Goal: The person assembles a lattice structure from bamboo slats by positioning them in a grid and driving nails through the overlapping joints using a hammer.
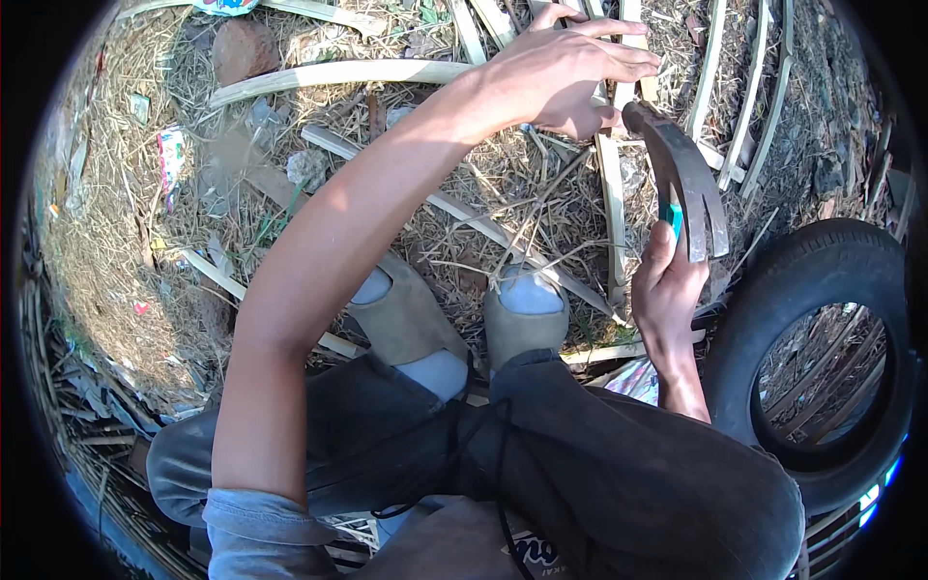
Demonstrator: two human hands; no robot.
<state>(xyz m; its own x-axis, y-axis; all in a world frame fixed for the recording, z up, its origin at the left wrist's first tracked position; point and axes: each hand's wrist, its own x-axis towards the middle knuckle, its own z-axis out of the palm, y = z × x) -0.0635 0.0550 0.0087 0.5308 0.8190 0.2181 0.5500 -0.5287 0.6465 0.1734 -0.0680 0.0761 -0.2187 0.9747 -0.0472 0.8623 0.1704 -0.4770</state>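
My right hand is closed on a claw hammer, its dark metal head pointing away from me and its claw bent back toward my wrist. A bit of green shows where the head meets the grip; most of the handle is hidden. My left hand reaches across to the far middle with its fingers apart, over pale bamboo slats. Its thumb lies close to the hammer's striking end. Whether a nail is between thumb and finger cannot be seen. A crosswise slat runs diagonally under the others.
A black tyre lies at my right. More bent slats stretch along the far right, and a long curved one lies at far left near a reddish stone. Dry straw and litter cover the ground around my shoes.
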